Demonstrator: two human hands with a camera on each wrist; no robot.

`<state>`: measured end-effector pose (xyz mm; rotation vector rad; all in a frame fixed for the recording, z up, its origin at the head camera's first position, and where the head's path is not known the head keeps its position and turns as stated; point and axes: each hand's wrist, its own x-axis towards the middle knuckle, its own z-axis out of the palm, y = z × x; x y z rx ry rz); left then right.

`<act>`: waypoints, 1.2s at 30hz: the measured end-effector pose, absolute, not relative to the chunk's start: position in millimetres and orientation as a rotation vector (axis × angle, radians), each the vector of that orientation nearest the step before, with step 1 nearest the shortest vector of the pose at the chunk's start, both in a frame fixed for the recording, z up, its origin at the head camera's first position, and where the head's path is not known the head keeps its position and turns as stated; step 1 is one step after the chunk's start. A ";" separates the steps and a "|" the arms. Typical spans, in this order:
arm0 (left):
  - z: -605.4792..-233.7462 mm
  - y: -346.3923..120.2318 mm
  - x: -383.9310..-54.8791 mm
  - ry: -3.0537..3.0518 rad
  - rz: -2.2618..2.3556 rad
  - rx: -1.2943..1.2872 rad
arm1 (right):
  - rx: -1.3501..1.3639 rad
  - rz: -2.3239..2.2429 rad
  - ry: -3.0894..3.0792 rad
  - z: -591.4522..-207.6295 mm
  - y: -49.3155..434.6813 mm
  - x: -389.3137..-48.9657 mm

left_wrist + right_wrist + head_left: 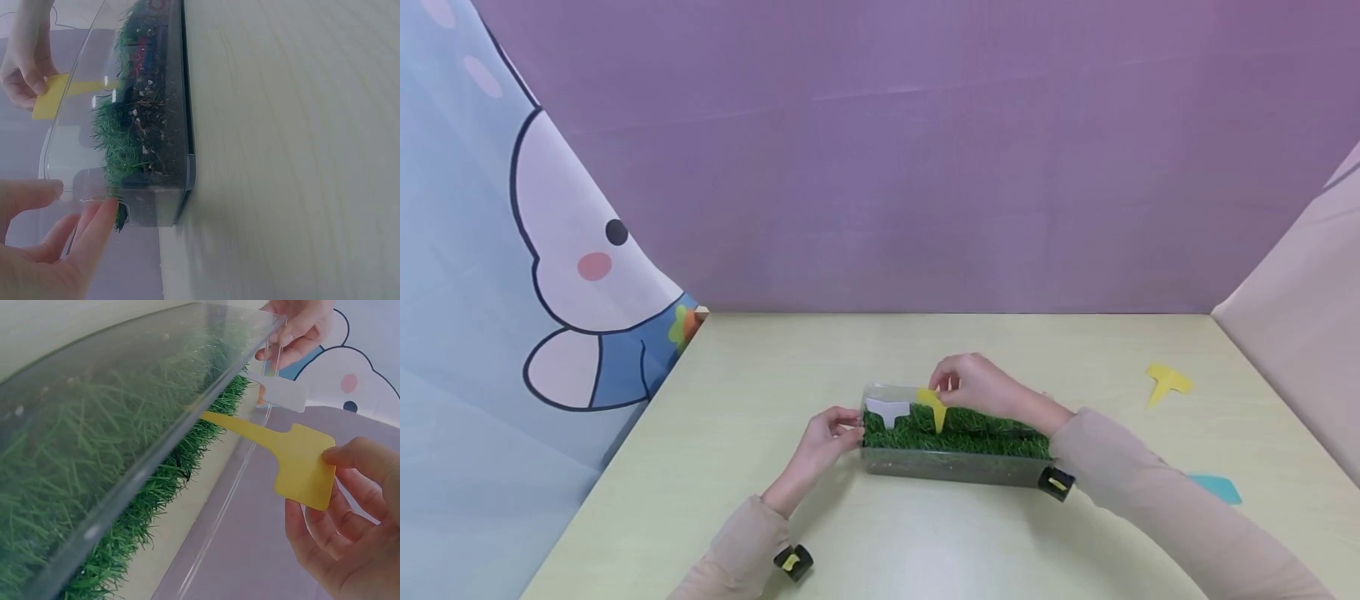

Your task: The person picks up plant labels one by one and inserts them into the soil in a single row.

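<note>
A clear plastic box [955, 467] filled with green artificial grass [992, 442] stands on the table. My right hand [977, 385] pinches the head of a yellow T-shaped plant label [306, 465]; its stem points down into the grass. Left of it, a white plant label [888, 411] stands upright in the grass. My left hand [823, 442] holds the left end of the box, thumb near the top rim and fingers on the end wall. Through the wall in the left wrist view, dark soil-like bits [153, 119] show beneath the grass.
Another yellow plant label [1168, 382] lies on the table [775, 358] at the right. A turquoise piece [1219, 487] lies nearer, partly hidden by my right sleeve. A purple curtain [887, 167] hangs behind the table, with a printed cloth [467, 333] at the left.
</note>
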<state>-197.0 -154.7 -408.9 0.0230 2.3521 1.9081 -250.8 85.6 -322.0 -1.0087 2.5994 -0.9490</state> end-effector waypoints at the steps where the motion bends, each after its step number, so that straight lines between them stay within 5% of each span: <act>1: -408.7 -154.6 -197.0 2.352 1.907 0.019 | -1.008 -0.939 2.605 -322.7 85.4 -250.8; 36: -406.0 -152.6 -199.0 2.341 1.937 0.029 | -1.057 -0.771 2.687 -324.5 78.7 -251.7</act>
